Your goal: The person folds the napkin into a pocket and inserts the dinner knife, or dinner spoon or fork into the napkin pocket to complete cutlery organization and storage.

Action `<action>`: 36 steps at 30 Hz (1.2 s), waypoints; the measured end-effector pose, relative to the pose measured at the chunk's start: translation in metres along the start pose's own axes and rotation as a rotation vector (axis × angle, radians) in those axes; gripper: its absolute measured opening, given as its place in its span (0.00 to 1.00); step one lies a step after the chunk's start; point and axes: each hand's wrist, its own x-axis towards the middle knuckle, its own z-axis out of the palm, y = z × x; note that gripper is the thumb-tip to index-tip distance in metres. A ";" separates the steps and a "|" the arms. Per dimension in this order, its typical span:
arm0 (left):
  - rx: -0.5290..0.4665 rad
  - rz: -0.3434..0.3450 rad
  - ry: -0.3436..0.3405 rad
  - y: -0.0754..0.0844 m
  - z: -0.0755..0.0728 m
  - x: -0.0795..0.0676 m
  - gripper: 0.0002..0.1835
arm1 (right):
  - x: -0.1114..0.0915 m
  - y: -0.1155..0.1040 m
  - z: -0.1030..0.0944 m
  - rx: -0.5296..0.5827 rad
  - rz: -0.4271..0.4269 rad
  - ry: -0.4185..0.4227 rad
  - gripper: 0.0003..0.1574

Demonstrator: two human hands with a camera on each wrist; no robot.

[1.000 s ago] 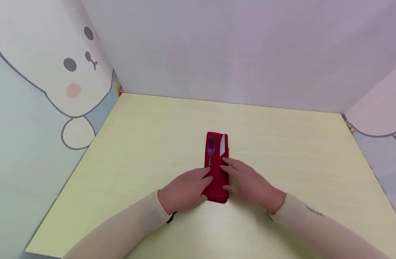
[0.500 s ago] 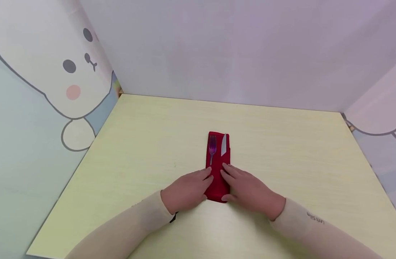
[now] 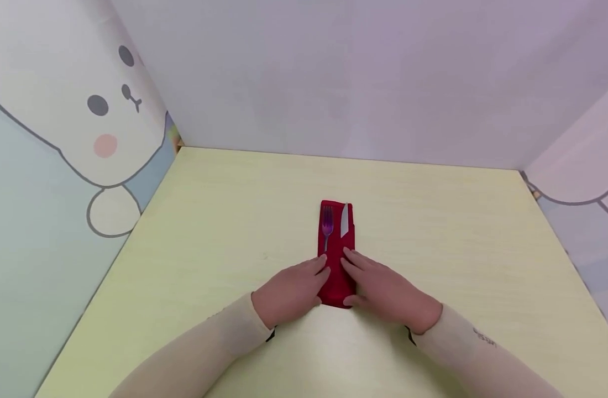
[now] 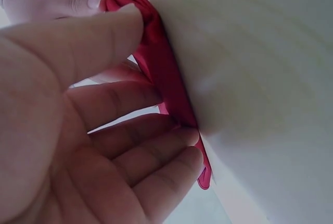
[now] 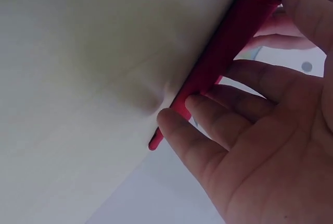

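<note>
Napkin (image 3: 337,276): red cloth, matt, soft, folded in thick layers; I see rolled edge in both wrist views. Fork (image 3: 326,226): purple, glossy, slight sheen; metal or plastic, I cannot tell. Knife (image 3: 344,221): pale blade, smooth, dull shine. Surface (image 3: 458,249): pale yellow wood-look top, faint grain, smooth, satin. Sleeves (image 3: 209,345): beige knit cloth, matt. Walls (image 3: 334,77): smooth matt panels, printed cartoon.
</note>
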 end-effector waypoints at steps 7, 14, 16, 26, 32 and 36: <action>-0.029 -0.023 -0.029 0.001 0.001 -0.004 0.34 | 0.005 -0.005 -0.001 0.009 0.020 -0.020 0.52; -0.028 -0.036 -0.017 0.005 0.001 -0.010 0.35 | 0.002 -0.012 -0.001 0.052 0.054 -0.031 0.52; -0.030 -0.040 -0.015 0.006 0.000 -0.011 0.35 | 0.002 -0.013 0.000 0.056 0.059 -0.032 0.53; 0.004 -0.026 0.028 0.006 0.000 -0.008 0.33 | 0.002 -0.005 0.000 0.104 0.089 -0.021 0.54; 0.026 -0.013 0.051 0.004 -0.002 -0.006 0.32 | 0.003 -0.001 -0.001 0.115 0.097 -0.021 0.54; 0.011 -0.021 0.035 0.004 -0.002 -0.004 0.32 | 0.004 0.000 -0.002 0.128 0.103 -0.017 0.54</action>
